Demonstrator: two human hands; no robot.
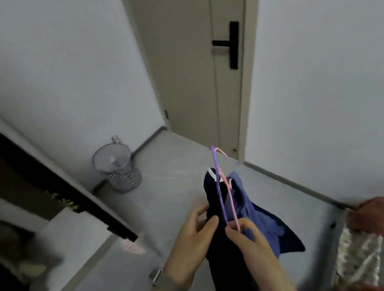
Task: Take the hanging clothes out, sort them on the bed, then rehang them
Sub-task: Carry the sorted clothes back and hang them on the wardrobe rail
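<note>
Both hands (222, 235) on hangered clothes (225, 261)

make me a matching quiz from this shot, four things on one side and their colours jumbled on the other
Things:
1. door handle
2. longer hanger
3. shorter hanger
4. garment in front of the left hand

Colours:
A. pink
B. dark navy
C. black
D. purple

Pairs: 1-C, 2-D, 3-A, 4-B
</note>
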